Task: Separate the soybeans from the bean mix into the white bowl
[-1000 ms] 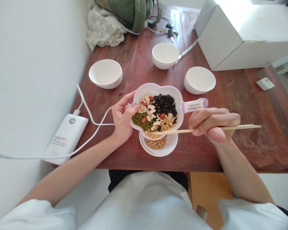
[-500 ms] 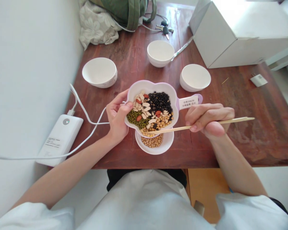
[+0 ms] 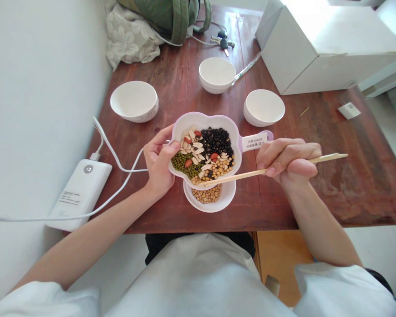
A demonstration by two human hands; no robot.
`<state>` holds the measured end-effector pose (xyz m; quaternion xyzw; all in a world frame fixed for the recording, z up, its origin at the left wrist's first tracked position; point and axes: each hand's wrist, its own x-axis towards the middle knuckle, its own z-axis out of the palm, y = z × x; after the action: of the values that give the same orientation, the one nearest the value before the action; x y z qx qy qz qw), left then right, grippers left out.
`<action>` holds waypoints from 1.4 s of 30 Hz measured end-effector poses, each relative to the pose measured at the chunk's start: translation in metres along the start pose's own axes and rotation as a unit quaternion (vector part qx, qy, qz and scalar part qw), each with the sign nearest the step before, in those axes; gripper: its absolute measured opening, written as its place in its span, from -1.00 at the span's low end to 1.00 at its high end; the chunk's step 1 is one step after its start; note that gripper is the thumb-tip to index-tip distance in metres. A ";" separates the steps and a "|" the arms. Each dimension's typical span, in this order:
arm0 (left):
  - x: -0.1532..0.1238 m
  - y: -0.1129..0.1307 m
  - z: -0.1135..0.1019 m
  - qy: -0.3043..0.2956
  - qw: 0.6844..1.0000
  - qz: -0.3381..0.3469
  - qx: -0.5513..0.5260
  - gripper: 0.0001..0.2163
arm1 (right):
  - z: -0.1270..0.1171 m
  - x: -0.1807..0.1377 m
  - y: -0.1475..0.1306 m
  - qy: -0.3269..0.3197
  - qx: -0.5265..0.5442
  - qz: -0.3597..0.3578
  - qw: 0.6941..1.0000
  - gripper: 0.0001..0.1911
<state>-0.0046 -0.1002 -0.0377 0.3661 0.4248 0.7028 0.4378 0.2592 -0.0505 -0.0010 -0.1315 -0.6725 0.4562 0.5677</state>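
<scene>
My left hand [image 3: 161,160] grips the left rim of a lilac-edged, flower-shaped dish [image 3: 208,118], thumb over the edge. Inside it lie black beans [image 3: 217,140], green mung beans [image 3: 185,164], pale peanut pieces [image 3: 195,149] with a few reddish nuts, and yellow soybeans [image 3: 222,166]. A labelled handle [image 3: 254,141] sticks out to the right. My right hand [image 3: 288,160] is closed around wooden chopsticks [image 3: 244,175], whose tips lie among the soybeans at the dish's near edge. Partly under that edge, a white bowl [image 3: 229,200] contains soybeans [image 3: 207,196].
Three white bowls stand beyond the dish: left [image 3: 134,101], middle [image 3: 217,75] and right [image 3: 264,108]. A white power bank [image 3: 82,193] with cables lies left by the wall. Keys [image 3: 223,43], a green bag [image 3: 165,17] and a large white box [image 3: 317,53] occupy the back.
The chopstick tips stay at the dish's near edge, with their shafts tilted slightly more. The whole scene has shifted a little left in view. Both hands keep their holds.
</scene>
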 end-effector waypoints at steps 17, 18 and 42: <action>0.000 -0.006 -0.004 0.001 1.000 0.012 0.011 -0.66 | 0.003 0.001 0.002 0.031 -0.018 -0.008 0.999 -0.46; 0.000 -0.006 -0.004 0.000 1.000 0.011 0.010 -0.66 | 0.003 0.000 0.002 0.024 -0.021 -0.004 0.999 -0.48; -0.002 -0.001 -0.001 0.002 0.999 -0.013 0.034 -0.67 | -0.003 0.006 -0.010 -0.120 -0.036 -0.014 0.992 -0.69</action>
<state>-0.0045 -0.1019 -0.0396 0.3741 0.4541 0.6826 0.4335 0.2630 -0.0507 0.0103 -0.0861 -0.7535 0.4362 0.4843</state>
